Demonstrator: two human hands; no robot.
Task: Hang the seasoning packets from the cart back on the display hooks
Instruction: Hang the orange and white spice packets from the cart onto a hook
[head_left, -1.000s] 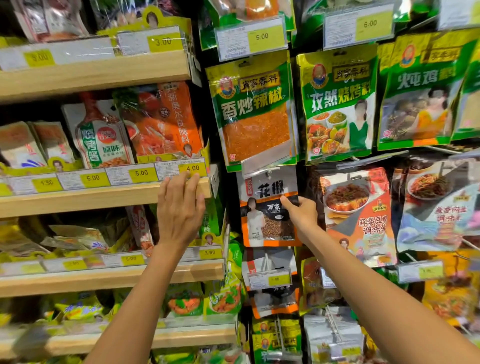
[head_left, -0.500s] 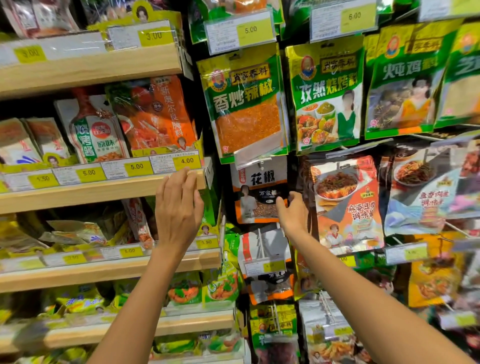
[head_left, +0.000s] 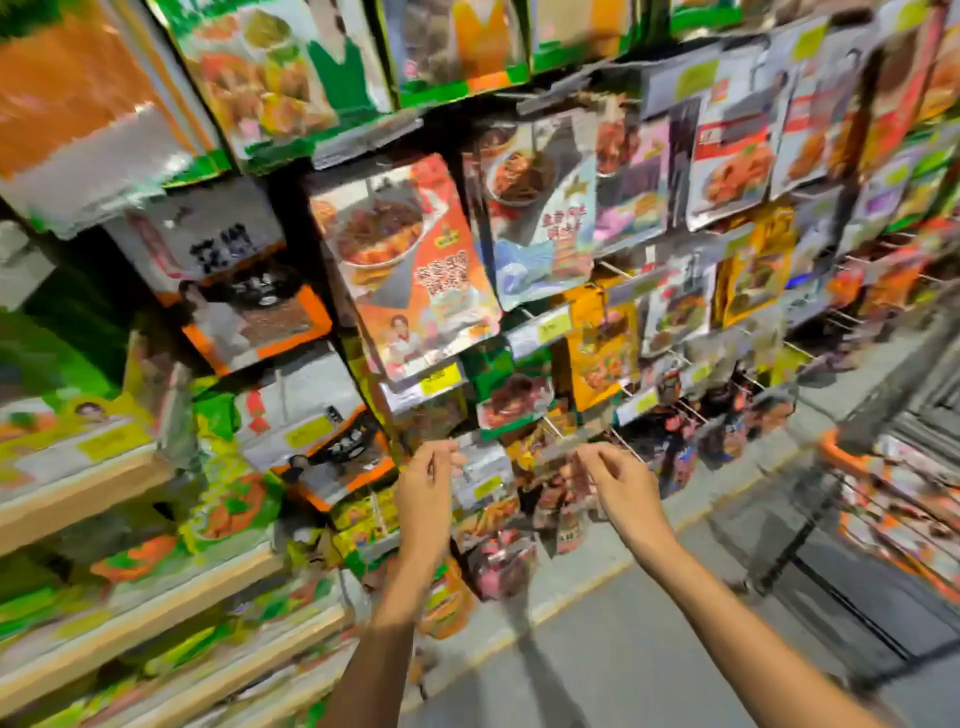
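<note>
left hand (head_left: 426, 488) and right hand (head_left: 618, 483) up before the hanging seasoning packets (head_left: 415, 270), fingers loosely curled, nothing visible in either; cart (head_left: 852, 431) off right, all blurred.

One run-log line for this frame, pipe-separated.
left hand: loosely curled, nothing held | right hand: loosely curled, nothing held | cart: right, seasoning packets inside | view: blurred
</note>
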